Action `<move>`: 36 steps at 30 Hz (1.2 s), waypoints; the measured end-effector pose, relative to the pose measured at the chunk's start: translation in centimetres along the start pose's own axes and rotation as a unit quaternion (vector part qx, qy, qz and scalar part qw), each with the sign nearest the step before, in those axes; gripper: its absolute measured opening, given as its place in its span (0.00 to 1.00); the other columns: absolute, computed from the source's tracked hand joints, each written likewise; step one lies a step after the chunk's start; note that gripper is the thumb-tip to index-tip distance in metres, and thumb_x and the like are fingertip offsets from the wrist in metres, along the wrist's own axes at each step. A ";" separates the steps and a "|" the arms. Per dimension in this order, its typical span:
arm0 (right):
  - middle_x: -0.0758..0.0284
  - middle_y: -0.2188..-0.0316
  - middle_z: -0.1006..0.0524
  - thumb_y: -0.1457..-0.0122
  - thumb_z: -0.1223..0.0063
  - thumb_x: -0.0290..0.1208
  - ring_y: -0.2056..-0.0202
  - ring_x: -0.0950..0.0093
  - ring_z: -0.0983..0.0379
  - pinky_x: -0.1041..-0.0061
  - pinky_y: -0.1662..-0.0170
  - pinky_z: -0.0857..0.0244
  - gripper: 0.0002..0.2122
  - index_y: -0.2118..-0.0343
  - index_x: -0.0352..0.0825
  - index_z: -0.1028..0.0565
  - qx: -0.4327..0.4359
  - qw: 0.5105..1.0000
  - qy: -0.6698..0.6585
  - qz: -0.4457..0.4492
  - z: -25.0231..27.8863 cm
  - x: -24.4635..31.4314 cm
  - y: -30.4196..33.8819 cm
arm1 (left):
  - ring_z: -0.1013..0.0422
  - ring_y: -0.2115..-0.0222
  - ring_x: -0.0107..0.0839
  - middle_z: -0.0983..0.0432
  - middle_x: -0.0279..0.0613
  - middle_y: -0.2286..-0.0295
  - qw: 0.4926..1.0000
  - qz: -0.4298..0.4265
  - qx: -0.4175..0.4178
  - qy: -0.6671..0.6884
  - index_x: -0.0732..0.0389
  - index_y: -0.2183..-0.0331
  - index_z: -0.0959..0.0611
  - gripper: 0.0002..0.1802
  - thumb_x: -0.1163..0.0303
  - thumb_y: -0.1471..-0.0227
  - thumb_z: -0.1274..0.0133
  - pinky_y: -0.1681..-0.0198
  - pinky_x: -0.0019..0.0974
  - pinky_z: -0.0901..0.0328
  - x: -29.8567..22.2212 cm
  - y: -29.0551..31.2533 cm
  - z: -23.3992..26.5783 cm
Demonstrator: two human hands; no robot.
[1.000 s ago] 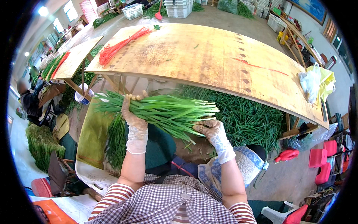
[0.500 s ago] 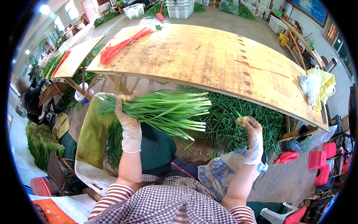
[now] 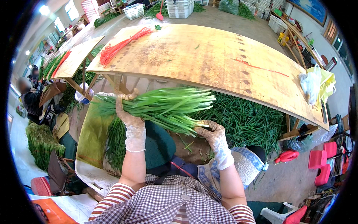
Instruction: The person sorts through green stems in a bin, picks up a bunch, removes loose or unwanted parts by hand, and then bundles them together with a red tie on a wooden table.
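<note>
My left hand [image 3: 128, 108], in a soiled thin glove, is wrapped round a thick bunch of garlic chives [image 3: 167, 102]. The bunch lies sideways in the air in front of me, its leafy tips to the left and its pale cut ends to the right. At the lower right of those ends, my right hand [image 3: 212, 132], gloved too, pinches a pale stem end between thumb and fingers. Under the bunch's leafy side stands a white crate [image 3: 89, 175] lined with yellow-green cloth, with more chives [image 3: 117, 143] in it.
A long wooden table [image 3: 197, 48] spans the space ahead, bearing red ties [image 3: 123, 46] and plastic bags [image 3: 310, 86]. Loose green leaves [image 3: 246, 119] are heaped beneath it. A patterned towel [image 3: 242, 164] covers my right knee. Another person [image 3: 31, 97] sits far left.
My right hand has moved left from beside the leaf heap to the bunch's pale ends. The green piece it pinched earlier is gone from its fingers. My left hand has barely shifted.
</note>
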State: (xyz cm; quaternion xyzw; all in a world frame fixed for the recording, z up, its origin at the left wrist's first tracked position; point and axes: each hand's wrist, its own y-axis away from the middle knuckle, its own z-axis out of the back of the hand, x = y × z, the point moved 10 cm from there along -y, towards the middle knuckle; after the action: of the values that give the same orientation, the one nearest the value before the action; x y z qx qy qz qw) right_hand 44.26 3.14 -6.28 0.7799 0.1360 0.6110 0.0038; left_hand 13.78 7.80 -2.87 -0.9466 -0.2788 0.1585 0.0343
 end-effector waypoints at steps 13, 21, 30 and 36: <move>0.65 0.69 0.22 0.52 0.42 0.25 0.70 0.80 0.28 0.81 0.64 0.34 0.11 0.65 0.28 0.25 -0.033 0.999 -0.023 -0.006 0.6 -1.0 -0.6 | 0.34 0.77 0.31 0.33 0.36 0.82 0.999 0.027 0.004 -0.016 0.59 0.78 0.28 0.08 0.67 0.52 0.50 0.51 0.41 0.39 1.2 1.1 0.1; 0.65 0.70 0.23 0.50 0.43 0.27 0.69 0.80 0.29 0.81 0.63 0.34 0.11 0.65 0.29 0.26 -0.033 0.981 0.188 0.031 1.3 -2.2 -1.5 | 0.34 0.78 0.31 0.32 0.37 0.82 0.999 0.045 -0.024 -0.016 0.60 0.79 0.28 0.09 0.67 0.53 0.50 0.51 0.44 0.39 1.6 1.0 1.2; 0.68 0.68 0.23 0.47 0.46 0.27 0.67 0.78 0.29 0.81 0.58 0.37 0.08 0.64 0.32 0.24 -0.225 0.964 -0.060 0.130 7.1 1.5 -0.8 | 0.33 0.79 0.32 0.31 0.38 0.83 0.993 0.076 -0.091 0.004 0.60 0.82 0.28 0.11 0.67 0.54 0.49 0.53 0.44 0.37 2.4 1.6 1.6; 0.68 0.67 0.24 0.52 0.42 0.25 0.66 0.80 0.30 0.82 0.58 0.37 0.12 0.63 0.31 0.25 -0.236 0.895 0.192 0.325 5.6 6.6 0.6 | 0.33 0.80 0.33 0.32 0.39 0.83 0.994 0.078 -0.077 -0.021 0.62 0.81 0.28 0.10 0.68 0.55 0.49 0.54 0.45 0.36 3.0 2.0 1.5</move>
State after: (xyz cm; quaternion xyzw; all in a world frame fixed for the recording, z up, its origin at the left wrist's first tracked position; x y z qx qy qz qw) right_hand 51.17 4.94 -1.31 0.6241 -0.2749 0.7304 -0.0369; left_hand 16.69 7.70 -5.39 -0.9618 -0.2160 0.1585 -0.0566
